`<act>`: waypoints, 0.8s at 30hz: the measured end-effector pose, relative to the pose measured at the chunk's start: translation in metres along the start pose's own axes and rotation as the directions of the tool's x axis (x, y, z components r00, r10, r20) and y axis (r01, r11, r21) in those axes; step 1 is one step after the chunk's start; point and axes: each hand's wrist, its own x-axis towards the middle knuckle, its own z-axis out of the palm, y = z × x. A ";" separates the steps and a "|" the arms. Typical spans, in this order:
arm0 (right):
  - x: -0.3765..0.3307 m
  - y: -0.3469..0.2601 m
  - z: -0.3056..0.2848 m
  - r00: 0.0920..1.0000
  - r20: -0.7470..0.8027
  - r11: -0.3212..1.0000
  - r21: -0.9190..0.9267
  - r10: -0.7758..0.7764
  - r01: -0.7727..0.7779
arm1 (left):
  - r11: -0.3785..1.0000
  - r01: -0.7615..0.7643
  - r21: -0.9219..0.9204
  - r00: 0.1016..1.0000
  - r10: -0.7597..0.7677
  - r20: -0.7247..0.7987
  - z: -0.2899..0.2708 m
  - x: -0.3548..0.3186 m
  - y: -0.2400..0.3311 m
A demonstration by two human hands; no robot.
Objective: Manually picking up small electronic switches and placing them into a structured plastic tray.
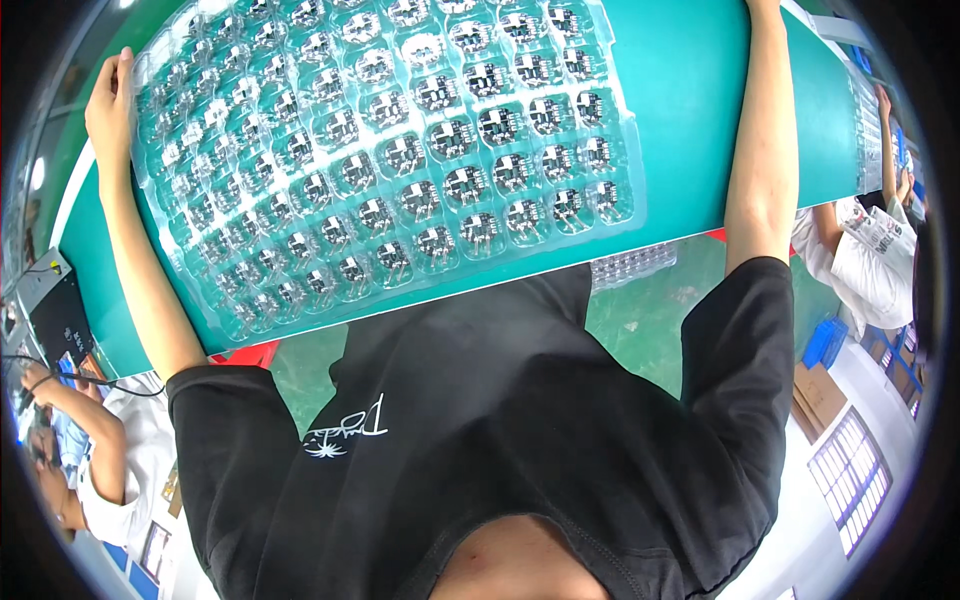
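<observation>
On the green desk (690,110): a large clear plastic tray (627,185), lying flat over the left and middle, its far side cut off by the upper edge of the view.
Tray pockets: rows of rounded hollows, filled with small parts (465,185) in black, white and silver.
Left hand (108,105): at the tray's left edge, thumb pointing up; whether it grips the rim, I cannot tell.
Right hand (765,4): a sliver at the upper edge, well apart from the left one; its fingers are out of sight, so its hold cannot be told.
Wearer: black short-sleeved shirt (520,390) with a white print, close to the desk's near edge.
Below the desk: another clear tray (635,266) above a green floor (640,320).
Far left and right: a person in white (135,495) and another in white (865,260).
</observation>
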 end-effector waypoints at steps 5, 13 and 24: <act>-0.001 0.001 0.000 1.000 0.017 1.000 0.001 -0.009 0.009 | 1.000 -0.010 0.002 1.000 0.010 0.013 0.001 0.003 -0.007; 0.000 0.000 0.000 1.000 0.003 1.000 -0.012 0.006 -0.006 | 0.999 0.030 0.016 0.999 -0.031 0.013 0.001 0.001 0.000; 0.000 0.006 0.004 0.999 -0.031 1.000 0.003 -0.013 0.013 | 1.000 0.017 -0.004 1.000 -0.017 0.014 0.000 0.001 0.001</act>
